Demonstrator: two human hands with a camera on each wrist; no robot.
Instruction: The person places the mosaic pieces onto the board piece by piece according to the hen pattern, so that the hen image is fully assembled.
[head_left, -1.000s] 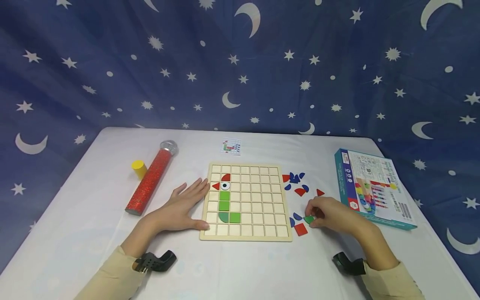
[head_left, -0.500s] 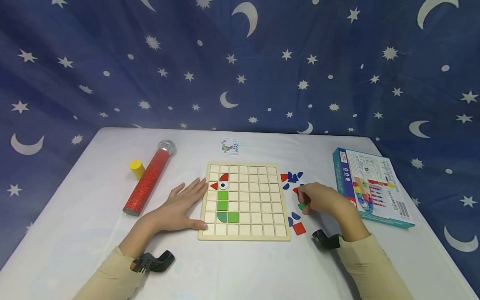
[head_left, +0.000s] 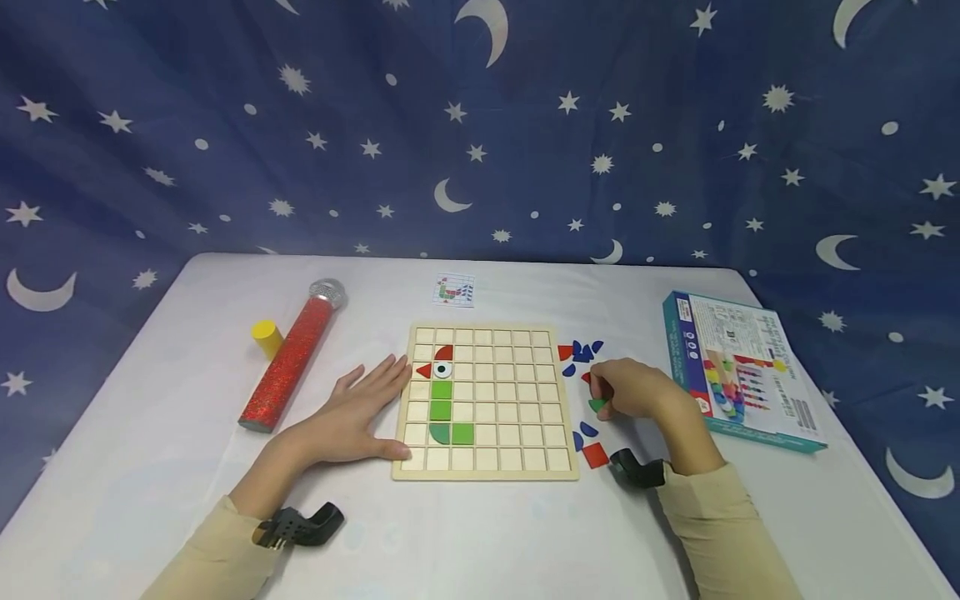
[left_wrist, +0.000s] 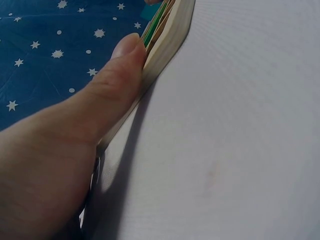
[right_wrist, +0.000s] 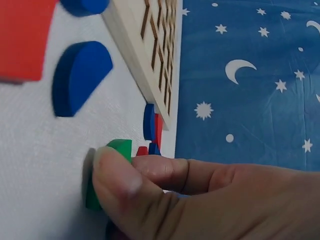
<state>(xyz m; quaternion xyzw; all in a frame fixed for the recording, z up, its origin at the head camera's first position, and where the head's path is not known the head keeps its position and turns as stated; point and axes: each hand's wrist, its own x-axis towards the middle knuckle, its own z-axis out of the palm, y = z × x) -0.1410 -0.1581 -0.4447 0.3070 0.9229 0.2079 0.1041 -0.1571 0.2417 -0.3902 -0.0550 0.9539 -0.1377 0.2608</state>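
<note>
The wooden grid board (head_left: 484, 477) lies flat on the white table. My left hand (head_left: 341, 429) rests at its left edge, fingers spread and straight, thumb touching the frame near the front corner. Inset on the board are a red triangle (head_left: 424, 371), a red quarter circle (head_left: 445, 353), an eye tile (head_left: 443, 369), several green squares (head_left: 462, 433) and a green quarter circle (head_left: 439, 432). Right of the board, my right hand (head_left: 636, 389) pinches another green quarter-circle tile (right_wrist: 121, 146) between thumb and fingers. A red piece (head_left: 586, 377) shows partly behind the fingertips.
Blue pieces (head_left: 582, 353) and a red quarter circle (head_left: 565, 353) lie beside the board's right edge. Nearer sit a red square (head_left: 596, 455) and blue half-round pieces (head_left: 588, 429). Around stand a pattern card (head_left: 453, 291), a microphone (head_left: 288, 362), a yellow cylinder (head_left: 267, 337) and a box (head_left: 750, 375).
My right hand has moved left and away from me with the green tile, closer to the board and over the red pieces. The left hand stays on the board's edge.
</note>
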